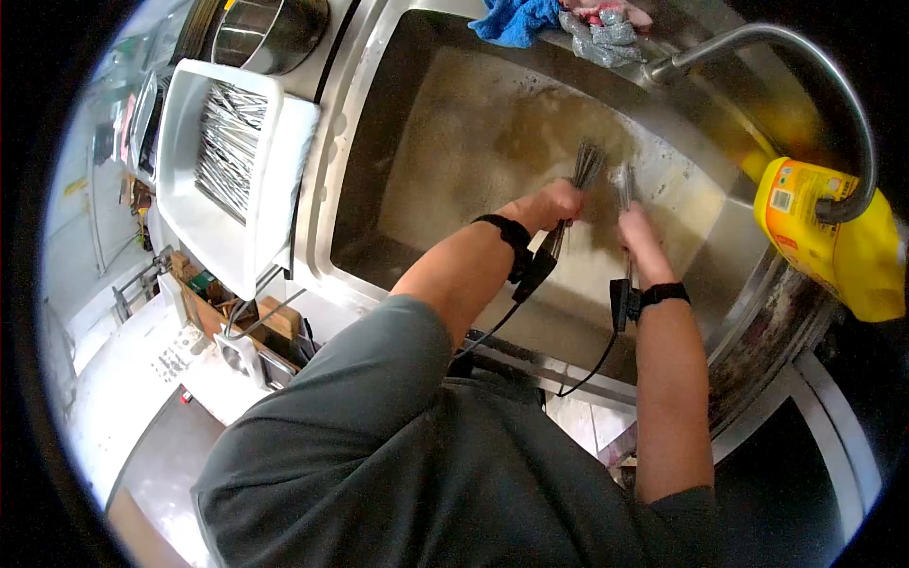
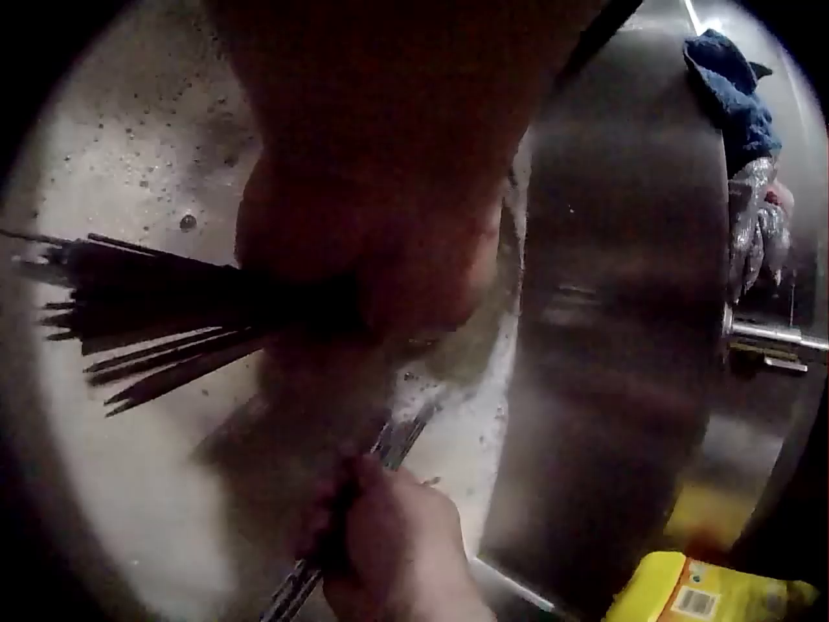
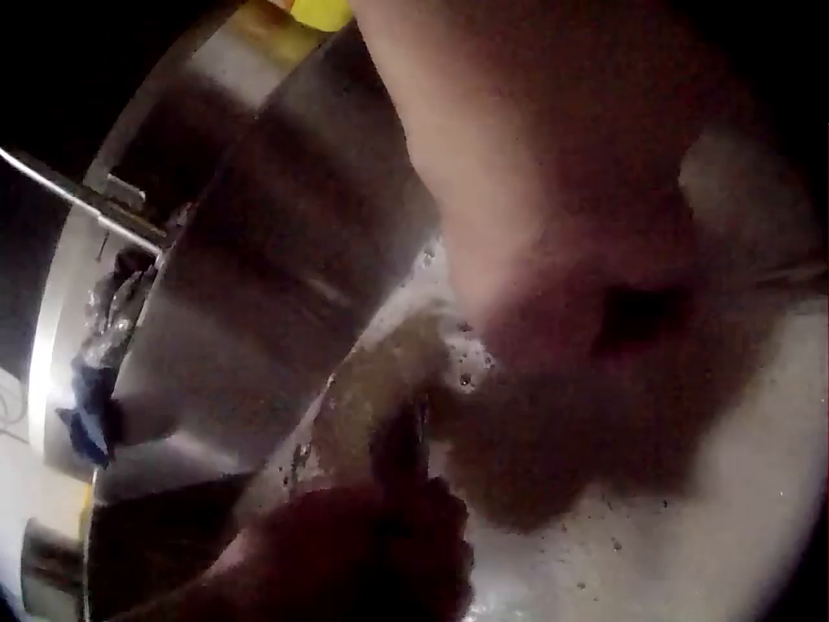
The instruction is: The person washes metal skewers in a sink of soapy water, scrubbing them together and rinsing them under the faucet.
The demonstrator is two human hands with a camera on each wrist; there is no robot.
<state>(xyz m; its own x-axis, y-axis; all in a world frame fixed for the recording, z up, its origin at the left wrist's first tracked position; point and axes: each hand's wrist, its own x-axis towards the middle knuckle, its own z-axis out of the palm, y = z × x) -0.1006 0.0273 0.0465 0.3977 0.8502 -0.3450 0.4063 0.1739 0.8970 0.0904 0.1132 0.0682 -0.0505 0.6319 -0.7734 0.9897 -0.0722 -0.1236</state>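
Over the murky water of a steel sink [image 1: 374, 189], my left hand [image 1: 564, 201] grips a thick bundle of thin metal skewers [image 1: 589, 163]. Their ends fan out past the fist, which the left wrist view shows as dark spread skewers [image 2: 143, 292]. Just to the right, my right hand [image 1: 640, 230] holds a thinner bundle of skewers [image 1: 626, 180], its far ends close to foam on the water. In the right wrist view both the right hand [image 3: 557, 298] and the left hand [image 3: 376, 544] are dark, and most of the skewers are hidden.
A white tub [image 1: 180, 194] of many skewers stands left of the sink, with a metal pot [image 1: 270, 38] behind it. Blue cloth [image 1: 516, 21] and steel scrubbers [image 1: 606, 40] lie on the back rim. A curved faucet [image 1: 814, 52] and yellow bottle [image 1: 824, 227] are at right.
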